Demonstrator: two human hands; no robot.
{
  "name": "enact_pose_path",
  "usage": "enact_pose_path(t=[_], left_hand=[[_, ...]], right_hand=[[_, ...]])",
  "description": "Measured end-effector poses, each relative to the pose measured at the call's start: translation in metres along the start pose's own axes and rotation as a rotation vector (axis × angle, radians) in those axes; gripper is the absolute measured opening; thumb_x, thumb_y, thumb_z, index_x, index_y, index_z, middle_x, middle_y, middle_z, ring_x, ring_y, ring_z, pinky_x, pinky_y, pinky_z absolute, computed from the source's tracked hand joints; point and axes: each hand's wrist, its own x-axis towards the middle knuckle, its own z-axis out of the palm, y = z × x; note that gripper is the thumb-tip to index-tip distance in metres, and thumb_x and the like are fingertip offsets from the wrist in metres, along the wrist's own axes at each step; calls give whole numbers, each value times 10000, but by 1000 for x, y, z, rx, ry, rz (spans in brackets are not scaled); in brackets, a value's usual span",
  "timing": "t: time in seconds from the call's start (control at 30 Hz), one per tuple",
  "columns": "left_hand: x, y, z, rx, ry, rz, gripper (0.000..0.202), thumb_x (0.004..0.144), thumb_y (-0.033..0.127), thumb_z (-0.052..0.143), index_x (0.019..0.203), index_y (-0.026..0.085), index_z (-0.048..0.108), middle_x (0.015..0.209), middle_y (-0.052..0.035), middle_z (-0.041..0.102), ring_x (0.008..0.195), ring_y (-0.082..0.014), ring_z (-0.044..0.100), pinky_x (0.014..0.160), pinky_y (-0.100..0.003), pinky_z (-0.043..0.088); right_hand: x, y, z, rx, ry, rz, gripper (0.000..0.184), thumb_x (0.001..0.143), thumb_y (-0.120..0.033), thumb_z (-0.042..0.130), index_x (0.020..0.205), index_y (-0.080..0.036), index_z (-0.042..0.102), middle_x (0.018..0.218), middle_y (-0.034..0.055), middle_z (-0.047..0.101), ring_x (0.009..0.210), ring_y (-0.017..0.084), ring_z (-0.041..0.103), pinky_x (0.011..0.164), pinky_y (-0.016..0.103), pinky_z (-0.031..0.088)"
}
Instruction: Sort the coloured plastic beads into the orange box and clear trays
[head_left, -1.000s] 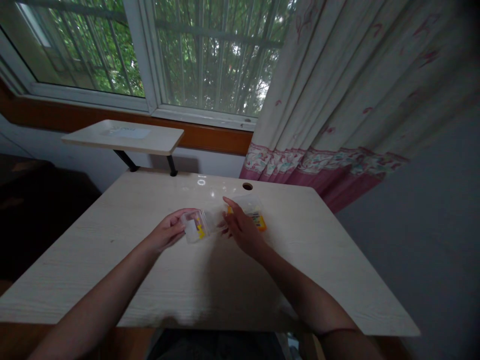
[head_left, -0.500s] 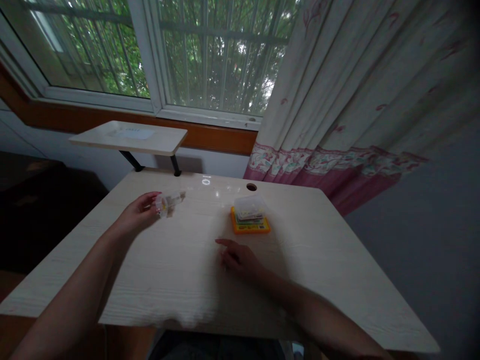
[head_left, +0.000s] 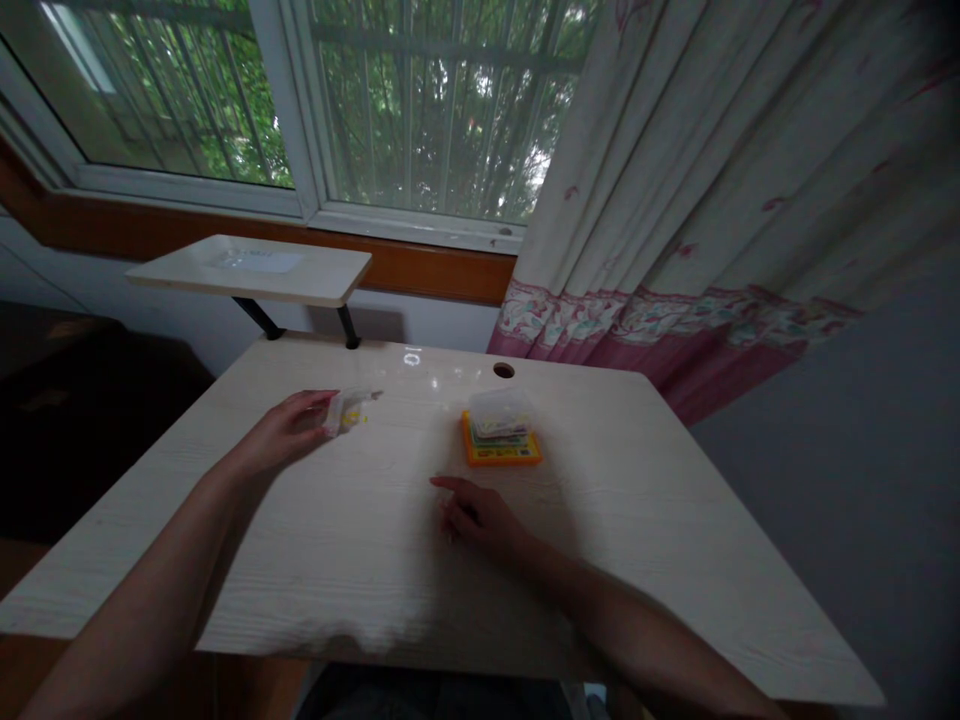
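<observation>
On the left of the table, my left hand (head_left: 289, 435) is closed round the edge of a small clear plastic box (head_left: 349, 412). Some yellow bits show through its wall. My right hand (head_left: 480, 518) lies low over the middle of the table, index finger stretched out to the left and the other fingers loosely bent; I see nothing held in it. Just beyond that hand sits an orange box (head_left: 504, 455) with a yellow printed front. A stack of cards (head_left: 499, 432) lies in it, and a frosted clear lid (head_left: 501, 405) leans over the cards.
The pale wooden table (head_left: 322, 560) has a round cable hole (head_left: 504, 370) near its back edge. A raised side shelf (head_left: 330, 280) on black posts stands at the back left with a paper (head_left: 262, 261) on it. A curtain (head_left: 630, 260) hangs behind at the right.
My left hand has shifted slightly to the right with the clear box and turned it, so the yellow bits show more. The right hand and the orange box stay where they were.
</observation>
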Motion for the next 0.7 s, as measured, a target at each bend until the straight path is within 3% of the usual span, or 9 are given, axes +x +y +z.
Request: enact_pose_path(t=[0.13, 0.3, 0.4, 0.5, 0.6, 0.7], left_hand=[[-1, 10, -3, 214, -36, 117, 508, 826, 454, 664, 1292, 264, 595, 1312, -98, 599, 1181, -320, 583, 1012, -528, 472], [0, 30, -1, 404, -163, 183, 475, 893, 433, 573, 1336, 263, 541, 1320, -89, 592, 1193, -284, 571, 997, -450, 479], [5, 36, 0, 537, -267, 267, 458, 903, 384, 551, 1344, 262, 531, 1325, -78, 601, 1232, -271, 550, 1092, -472, 389], [13, 35, -2, 609, -299, 331, 473, 896, 371, 564, 1354, 260, 517, 1344, -77, 592, 1258, -276, 532, 1157, -509, 289], [18, 32, -8, 554, -204, 293, 485, 890, 404, 575, 1345, 247, 511, 1340, -86, 579, 1237, -279, 544, 1113, -459, 369], [20, 26, -15, 422, 33, 179, 515, 823, 469, 653, 1277, 253, 538, 1317, -83, 579, 1215, -300, 556, 1072, -460, 419]], right_hand=[[0, -1, 0, -29, 14, -9, 428, 961, -357, 466, 1348, -187, 535, 736, 7, 690, 596, 110, 632, 631, 241, 508], [0, -2, -1, -25, 7, -3, 434, 956, -359, 469, 1346, -183, 538, 733, 6, 685, 587, 110, 622, 626, 242, 507], [1, -2, -1, -23, 6, -1, 433, 955, -363, 470, 1342, -183, 543, 723, 1, 680, 581, 109, 622, 625, 240, 506], [1, -1, -1, -27, 6, -13, 433, 960, -377, 468, 1344, -189, 541, 728, -3, 681, 596, 109, 629, 638, 239, 510], [0, -2, -2, -39, 10, -11, 437, 963, -391, 464, 1342, -189, 544, 725, -2, 681, 599, 112, 629, 640, 244, 511], [0, -3, -2, -31, 12, -6, 438, 965, -400, 464, 1343, -193, 544, 733, 2, 685, 603, 115, 628, 642, 250, 514]])
